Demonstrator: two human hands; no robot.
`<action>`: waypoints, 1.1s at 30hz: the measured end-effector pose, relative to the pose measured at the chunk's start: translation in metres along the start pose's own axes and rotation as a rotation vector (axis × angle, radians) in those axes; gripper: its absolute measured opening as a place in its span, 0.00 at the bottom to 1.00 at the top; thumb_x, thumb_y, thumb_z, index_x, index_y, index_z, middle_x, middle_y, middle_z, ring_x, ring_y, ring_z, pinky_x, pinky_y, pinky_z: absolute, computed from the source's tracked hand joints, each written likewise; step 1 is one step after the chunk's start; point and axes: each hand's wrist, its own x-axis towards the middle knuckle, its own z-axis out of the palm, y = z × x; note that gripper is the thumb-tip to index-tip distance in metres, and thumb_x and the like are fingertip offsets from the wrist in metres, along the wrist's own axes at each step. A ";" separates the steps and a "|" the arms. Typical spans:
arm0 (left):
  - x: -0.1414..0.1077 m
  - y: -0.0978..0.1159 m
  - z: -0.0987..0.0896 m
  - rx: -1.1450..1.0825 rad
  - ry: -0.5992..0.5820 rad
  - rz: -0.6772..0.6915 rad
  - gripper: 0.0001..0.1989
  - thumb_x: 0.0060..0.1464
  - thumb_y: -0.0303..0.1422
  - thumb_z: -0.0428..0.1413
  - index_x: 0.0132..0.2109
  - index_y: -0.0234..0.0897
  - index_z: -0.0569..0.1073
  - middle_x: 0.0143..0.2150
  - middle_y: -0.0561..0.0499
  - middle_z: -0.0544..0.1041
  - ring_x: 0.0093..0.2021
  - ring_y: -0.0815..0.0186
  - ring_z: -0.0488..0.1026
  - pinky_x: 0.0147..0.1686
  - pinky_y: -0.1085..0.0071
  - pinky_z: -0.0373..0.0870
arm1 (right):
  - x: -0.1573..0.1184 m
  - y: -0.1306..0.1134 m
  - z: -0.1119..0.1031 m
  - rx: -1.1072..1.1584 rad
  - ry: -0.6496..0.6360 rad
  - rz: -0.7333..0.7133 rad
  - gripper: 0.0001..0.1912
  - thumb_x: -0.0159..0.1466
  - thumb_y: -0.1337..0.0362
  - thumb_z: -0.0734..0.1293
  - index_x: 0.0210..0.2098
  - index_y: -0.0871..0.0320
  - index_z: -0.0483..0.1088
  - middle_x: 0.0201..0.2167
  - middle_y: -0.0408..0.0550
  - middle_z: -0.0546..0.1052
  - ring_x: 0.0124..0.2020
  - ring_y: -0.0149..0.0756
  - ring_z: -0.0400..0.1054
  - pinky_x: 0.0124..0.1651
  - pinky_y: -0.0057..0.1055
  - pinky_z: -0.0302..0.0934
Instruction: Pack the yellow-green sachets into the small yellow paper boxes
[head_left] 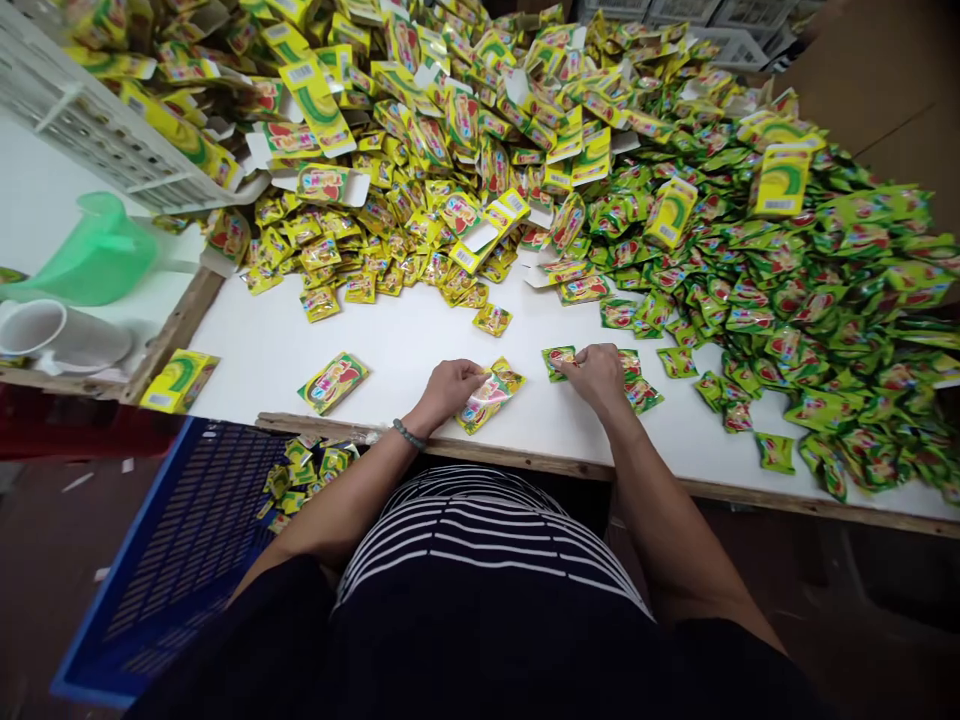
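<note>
My left hand (448, 390) wears a beaded bracelet and pinches the upper left edge of a yellow-green packet (486, 402) lying near the table's front edge. A small yellow sachet overlaps the packet's upper right end. To the right, my right hand (600, 376) has its fingertips closed on a small green sachet (558, 360) on the table. Partly behind that hand lie a few more green sachets (642, 394). Left of my left hand, a similar yellow-green packet (334, 383) rests on the white tabletop (405, 345).
Heaped yellow boxes (450, 110), yellow sachets (390, 250) and green sachets (780, 300) cover the back and right. A white crate (142, 130), green scoop (97, 255) and white cup (64, 335) stand left. Below the edge is a blue basket (172, 560) with sachets.
</note>
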 end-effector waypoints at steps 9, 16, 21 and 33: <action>-0.002 -0.002 -0.002 0.024 0.012 -0.018 0.13 0.50 0.40 0.58 0.33 0.32 0.78 0.28 0.49 0.78 0.28 0.68 0.68 0.27 0.73 0.63 | -0.030 -0.039 0.009 0.832 -0.225 -0.061 0.25 0.47 0.42 0.72 0.28 0.51 0.58 0.22 0.38 0.66 0.26 0.35 0.64 0.31 0.33 0.61; -0.011 -0.006 -0.002 -0.203 -0.090 0.070 0.17 0.49 0.43 0.59 0.38 0.31 0.77 0.33 0.47 0.78 0.31 0.68 0.71 0.31 0.72 0.66 | -0.048 -0.062 0.011 0.673 -0.241 -0.190 0.24 0.49 0.43 0.72 0.26 0.53 0.61 0.21 0.37 0.66 0.24 0.30 0.59 0.29 0.31 0.57; -0.020 -0.003 -0.002 -0.319 -0.122 0.057 0.21 0.45 0.46 0.63 0.38 0.31 0.75 0.33 0.48 0.78 0.31 0.69 0.71 0.32 0.72 0.66 | -0.055 -0.072 0.008 0.694 -0.259 -0.178 0.23 0.49 0.42 0.72 0.25 0.53 0.63 0.22 0.39 0.70 0.24 0.31 0.61 0.29 0.31 0.57; -0.029 0.000 -0.011 -0.427 -0.147 0.013 0.24 0.39 0.46 0.68 0.38 0.32 0.74 0.32 0.49 0.78 0.31 0.69 0.72 0.33 0.72 0.67 | -0.060 -0.079 -0.006 0.549 -0.290 -0.341 0.16 0.58 0.47 0.68 0.32 0.53 0.68 0.27 0.42 0.75 0.29 0.35 0.67 0.35 0.33 0.60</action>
